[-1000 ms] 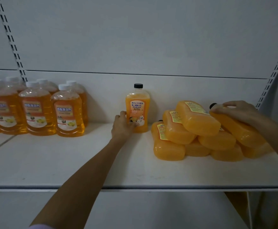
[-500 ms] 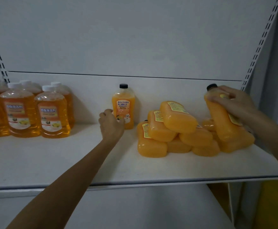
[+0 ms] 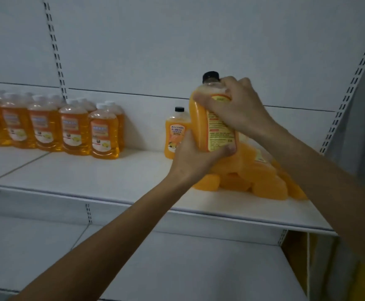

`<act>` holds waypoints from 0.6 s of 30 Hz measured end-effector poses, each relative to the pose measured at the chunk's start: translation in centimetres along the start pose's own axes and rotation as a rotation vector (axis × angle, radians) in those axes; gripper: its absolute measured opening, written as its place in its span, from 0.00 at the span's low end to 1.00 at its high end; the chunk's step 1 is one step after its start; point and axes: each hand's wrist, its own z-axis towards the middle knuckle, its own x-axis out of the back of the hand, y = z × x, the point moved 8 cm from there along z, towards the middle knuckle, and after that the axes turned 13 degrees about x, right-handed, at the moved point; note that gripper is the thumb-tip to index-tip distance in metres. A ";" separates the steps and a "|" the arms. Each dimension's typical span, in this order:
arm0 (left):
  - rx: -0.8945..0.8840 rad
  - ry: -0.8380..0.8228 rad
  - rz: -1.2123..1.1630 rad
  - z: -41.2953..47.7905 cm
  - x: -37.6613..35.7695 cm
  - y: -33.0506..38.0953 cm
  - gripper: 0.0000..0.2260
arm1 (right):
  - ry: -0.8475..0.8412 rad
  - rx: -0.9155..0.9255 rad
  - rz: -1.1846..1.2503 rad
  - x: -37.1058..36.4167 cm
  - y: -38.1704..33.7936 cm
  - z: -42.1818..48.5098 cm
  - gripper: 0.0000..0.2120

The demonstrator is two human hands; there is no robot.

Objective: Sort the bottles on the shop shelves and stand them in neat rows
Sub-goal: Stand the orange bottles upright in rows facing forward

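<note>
Bottles with white caps (image 3: 103, 135): upright in rows at the far left of the shelf (image 3: 116, 177), untouched.
Standing bottle (image 3: 174, 131): black cap, alone at the back, upright, partly hidden by your left hand (image 3: 193, 161).
Left hand: fingers curled round the base of the held bottle (image 3: 201, 127).
Held bottle: in the air above the shelf, near upright, back label toward you, black cap (image 3: 211, 76) on.
Right hand (image 3: 240, 109): fingers wrapped round the shoulder, just below the cap.
Pile (image 3: 266, 181): more orange bottles lying on their sides, heaped at the right.
Handling: looks full, so probably heavy for its size. The smooth plastic is likely slippery, and the walls may give if you squeeze. Grip the shoulder or waist, support the base, leave the cap alone.
Change: 0.5 s ago only your right hand had it, tilted over the pile, and your left hand was free by the standing bottle. Now 2 hands hold it, straighter and further left.
</note>
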 end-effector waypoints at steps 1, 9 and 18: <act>0.040 0.002 -0.025 -0.3 0.8 -0.8 0.28 | -0.064 0.005 0.108 -0.9 -0.2 0.2 0.30; 0.142 -0.041 -0.051 -0.8 5.9 -5.4 0.27 | -0.420 -0.018 0.617 -7.8 -0.4 -0.9 0.22; -0.015 0.080 0.207 3.0 9.3 -6.4 0.26 | -0.445 0.003 0.487 -10.3 -0.7 1.2 0.30</act>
